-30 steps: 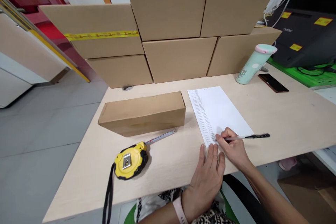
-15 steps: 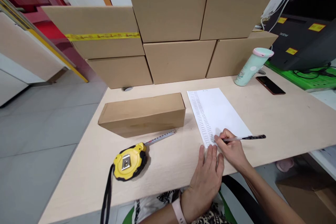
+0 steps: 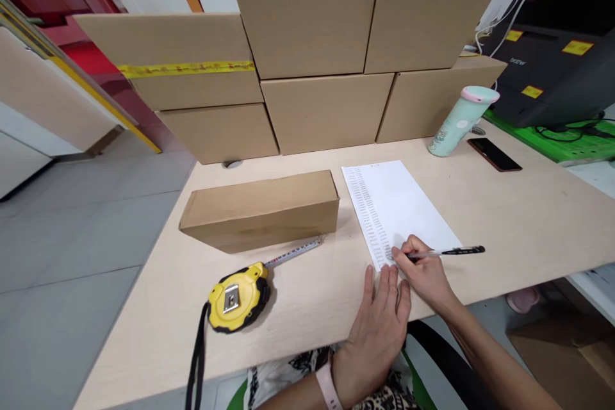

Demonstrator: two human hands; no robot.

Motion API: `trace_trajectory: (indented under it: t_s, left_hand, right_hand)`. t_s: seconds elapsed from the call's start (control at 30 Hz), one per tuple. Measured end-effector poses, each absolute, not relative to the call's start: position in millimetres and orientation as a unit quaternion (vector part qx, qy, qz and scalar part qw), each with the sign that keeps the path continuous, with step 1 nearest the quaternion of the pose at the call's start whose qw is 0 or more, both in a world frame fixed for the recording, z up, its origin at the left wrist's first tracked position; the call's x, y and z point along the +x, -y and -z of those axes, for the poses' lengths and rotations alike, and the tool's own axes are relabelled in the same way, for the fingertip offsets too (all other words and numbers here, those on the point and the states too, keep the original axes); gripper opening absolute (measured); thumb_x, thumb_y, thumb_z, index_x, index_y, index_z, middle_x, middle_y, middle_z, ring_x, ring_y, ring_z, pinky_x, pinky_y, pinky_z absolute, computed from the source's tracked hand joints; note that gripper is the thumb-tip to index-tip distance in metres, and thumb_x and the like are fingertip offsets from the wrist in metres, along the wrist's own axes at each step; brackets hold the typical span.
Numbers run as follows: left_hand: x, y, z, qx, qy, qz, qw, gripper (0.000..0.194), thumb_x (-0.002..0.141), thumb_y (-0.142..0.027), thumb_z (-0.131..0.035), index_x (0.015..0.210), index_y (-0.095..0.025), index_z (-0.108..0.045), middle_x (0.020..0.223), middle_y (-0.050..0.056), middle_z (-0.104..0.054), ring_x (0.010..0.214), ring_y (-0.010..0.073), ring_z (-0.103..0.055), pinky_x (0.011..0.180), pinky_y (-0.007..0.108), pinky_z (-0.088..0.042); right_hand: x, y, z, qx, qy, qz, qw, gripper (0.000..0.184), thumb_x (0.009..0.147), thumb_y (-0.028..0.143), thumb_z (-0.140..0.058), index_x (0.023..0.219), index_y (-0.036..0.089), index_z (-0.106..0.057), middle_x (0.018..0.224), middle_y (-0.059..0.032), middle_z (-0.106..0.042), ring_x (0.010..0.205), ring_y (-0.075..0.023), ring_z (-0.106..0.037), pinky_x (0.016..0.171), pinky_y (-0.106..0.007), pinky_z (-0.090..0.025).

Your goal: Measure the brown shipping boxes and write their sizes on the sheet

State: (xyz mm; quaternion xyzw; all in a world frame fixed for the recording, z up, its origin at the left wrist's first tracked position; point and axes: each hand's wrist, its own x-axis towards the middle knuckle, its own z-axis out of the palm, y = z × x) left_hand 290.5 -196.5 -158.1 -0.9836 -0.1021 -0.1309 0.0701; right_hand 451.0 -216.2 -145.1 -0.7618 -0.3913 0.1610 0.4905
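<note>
My right hand (image 3: pixel 425 272) pinches a black pen (image 3: pixel 449 252) with its tip on the lower left of a white sheet of paper (image 3: pixel 403 205) that carries a column of small print. My left hand (image 3: pixel 382 323) lies flat, fingers stretched out, on the table (image 3: pixel 528 218) at the sheet's near corner, touching my right hand. A long closed cardboard box (image 3: pixel 262 208) lies left of the sheet. In front of it sits a yellow tape measure (image 3: pixel 237 295) with a short length of tape pulled out and a black strap hanging over the table's edge.
Large cardboard boxes (image 3: pixel 312 51) are stacked along the table's back, one with yellow tape. A mint bottle (image 3: pixel 461 118) with a pink lid and a dark phone (image 3: pixel 494 154) lie at the back right, beside a black printer (image 3: pixel 557 70) on a green mat.
The pen and my right hand have barely shifted on the sheet; my left hand stays flat. The view moved slightly.
</note>
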Motion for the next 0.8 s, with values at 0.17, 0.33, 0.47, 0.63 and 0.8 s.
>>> trace_trajectory:
  t_s: [0.17, 0.33, 0.47, 0.63, 0.8]
  left_hand:
    - [290.1, 195.2, 155.2, -0.984, 0.097, 0.132, 0.067, 0.057, 0.093, -0.024, -0.043, 0.143, 0.001, -0.037, 0.146, 0.026, -0.044, 0.141, 0.0384, -0.035, 0.117, 0.062, -0.019]
    - [289.3, 194.7, 153.9, -0.985, 0.095, 0.125, 0.068, 0.058, 0.092, -0.024, -0.044, 0.143, 0.002, -0.036, 0.147, 0.028, -0.043, 0.141, 0.0375, -0.036, 0.116, 0.062, -0.021]
    - [289.6, 194.2, 155.3, -0.985, 0.095, 0.127, 0.068, 0.057, 0.092, -0.024, -0.044, 0.143, 0.002, -0.037, 0.147, 0.027, -0.043, 0.14, 0.0372, -0.036, 0.115, 0.062, -0.022]
    - [288.2, 193.0, 151.0, -0.987, 0.084, 0.122, 0.058, 0.059, 0.091, -0.023, -0.043, 0.143, 0.004, -0.035, 0.147, 0.03, -0.041, 0.141, 0.0388, -0.035, 0.114, 0.061, -0.027]
    - [288.0, 192.5, 148.9, -0.988, 0.085, 0.109, 0.062, 0.059, 0.092, -0.023, -0.043, 0.144, 0.004, -0.033, 0.148, 0.028, -0.041, 0.141, 0.0381, -0.035, 0.114, 0.06, -0.028]
  right_hand:
    - [450.7, 215.8, 144.3, -0.764, 0.393, -0.154, 0.488, 0.029, 0.081, 0.035, -0.058, 0.061, 0.025, -0.04, 0.056, 0.0061, -0.039, 0.053, -0.0125, -0.043, 0.052, -0.025, -0.036]
    - [450.8, 217.1, 143.8, -0.767, 0.389, -0.155, 0.487, 0.028, 0.08, 0.034, -0.057, 0.061, 0.025, -0.039, 0.056, 0.0061, -0.039, 0.053, -0.0128, -0.042, 0.052, -0.025, -0.036]
    - [450.3, 217.1, 142.6, -0.766, 0.384, -0.153, 0.493, 0.028, 0.081, 0.035, -0.057, 0.062, 0.025, -0.039, 0.057, 0.0059, -0.039, 0.054, -0.0129, -0.043, 0.053, -0.025, -0.035]
    - [450.3, 216.3, 142.9, -0.768, 0.384, -0.159, 0.487, 0.029, 0.081, 0.035, -0.057, 0.062, 0.025, -0.038, 0.057, 0.0064, -0.038, 0.053, -0.0125, -0.041, 0.051, -0.025, -0.035]
    - [451.1, 216.0, 145.7, -0.766, 0.383, -0.152, 0.493, 0.028, 0.08, 0.034, -0.057, 0.061, 0.025, -0.038, 0.057, 0.0063, -0.038, 0.053, -0.0124, -0.042, 0.052, -0.025, -0.036]
